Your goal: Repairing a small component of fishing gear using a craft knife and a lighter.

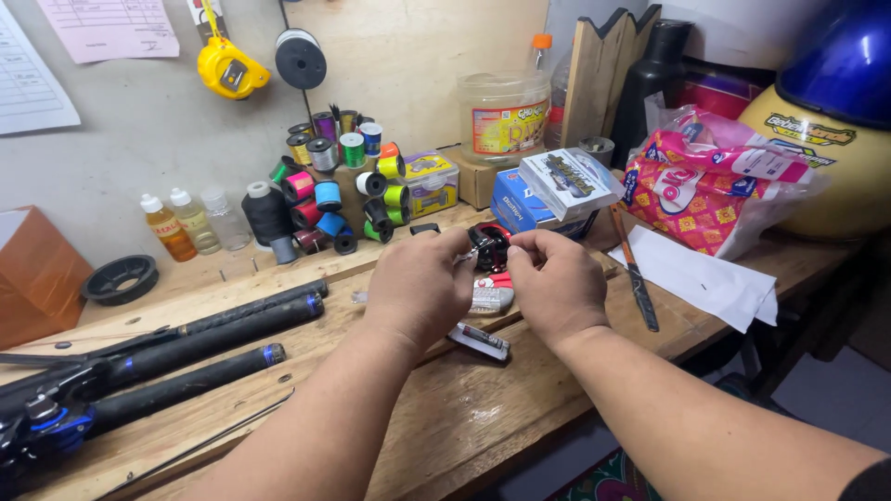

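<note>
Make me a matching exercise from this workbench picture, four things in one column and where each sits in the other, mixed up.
Things:
1. yellow tape measure
2. small black and red fishing reel
3. black fishing rod handles
4. pink patterned plastic bag

Places:
A. lying on the wooden bench at the left
B. hanging on the wall
C. at the right, beside a white sheet
D. between the left hand and right hand

Pairs: 1-B, 2-D, 3-A, 4-C

Black-and-red reel (489,246), multicoloured thread spools (339,181), yellow tape measure (229,70), pink patterned bag (710,181).
</note>
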